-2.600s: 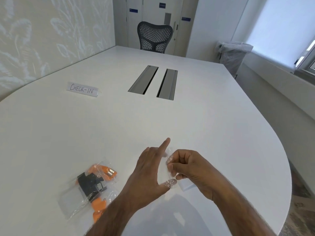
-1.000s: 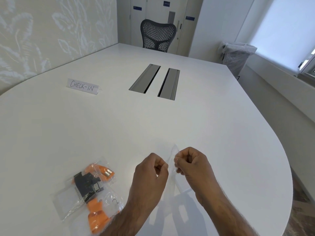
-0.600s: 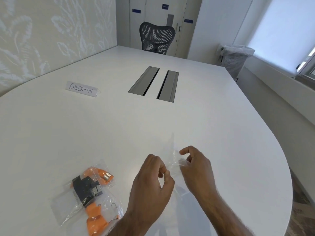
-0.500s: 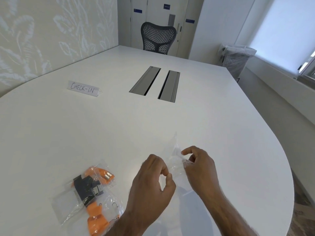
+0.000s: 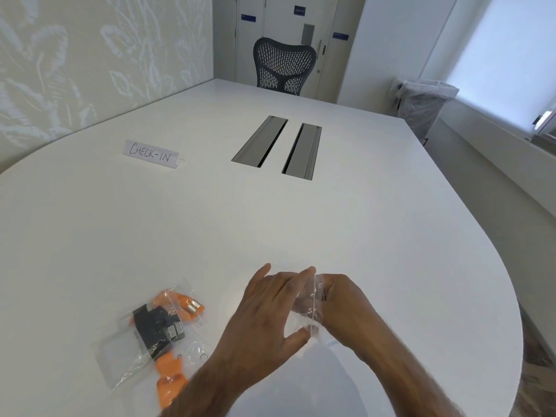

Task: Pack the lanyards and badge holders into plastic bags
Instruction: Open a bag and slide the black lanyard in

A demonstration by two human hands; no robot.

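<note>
A small clear plastic bag [image 5: 310, 308] is held upright just above the white table [image 5: 270, 224], near its front edge. My left hand [image 5: 264, 314] has its fingers spread, with the fingertips at the bag's top and the thumb pressed against its lower corner. My right hand [image 5: 346, 302] is closed on the bag from the right side. To the left lie packed clear bags [image 5: 144, 350] holding orange lanyards [image 5: 170, 377] and a black badge holder [image 5: 155, 328].
A paper sign reading CHECK-IN [image 5: 152, 154] stands at the back left. Two grey cable slots [image 5: 278, 145] run along the table's middle. A black mesh chair [image 5: 284, 66] stands at the far end, a lined bin [image 5: 422, 100] at the right.
My left hand has opened from a pinch and spread its fingers across the bag's top. The right hand has curled tighter onto the bag. The packed bags have not moved.
</note>
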